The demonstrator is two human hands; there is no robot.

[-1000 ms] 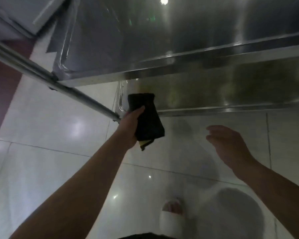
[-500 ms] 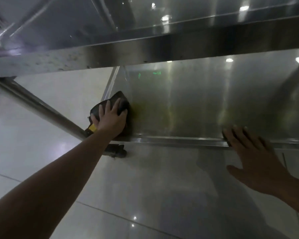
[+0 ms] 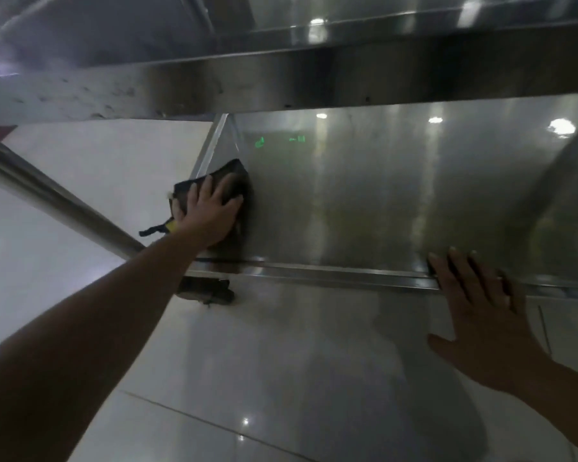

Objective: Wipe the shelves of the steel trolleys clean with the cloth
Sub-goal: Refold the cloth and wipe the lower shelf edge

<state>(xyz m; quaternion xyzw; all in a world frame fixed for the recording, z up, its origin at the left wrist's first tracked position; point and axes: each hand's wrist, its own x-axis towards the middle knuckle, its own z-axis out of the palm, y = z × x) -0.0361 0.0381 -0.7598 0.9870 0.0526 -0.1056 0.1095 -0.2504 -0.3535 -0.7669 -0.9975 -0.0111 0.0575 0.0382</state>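
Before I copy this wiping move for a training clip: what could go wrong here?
1. The left hand presses the dark cloth flat near the lower shelf's left end; a loose strip hangs off the edge and might snag.
2. The right hand braces on the front rim; the trolley stands on a caster and could roll.

Dim, soft overall w/ slight motion blur. Ceiling-light glare spots on lower steel shelf point(image 3: 397, 195) at 1–2 o'clock; green reflections near 12. Body shadow on glossy floor tiles point(image 3: 281, 378), 5 o'clock. Wide-angle bending at edges.
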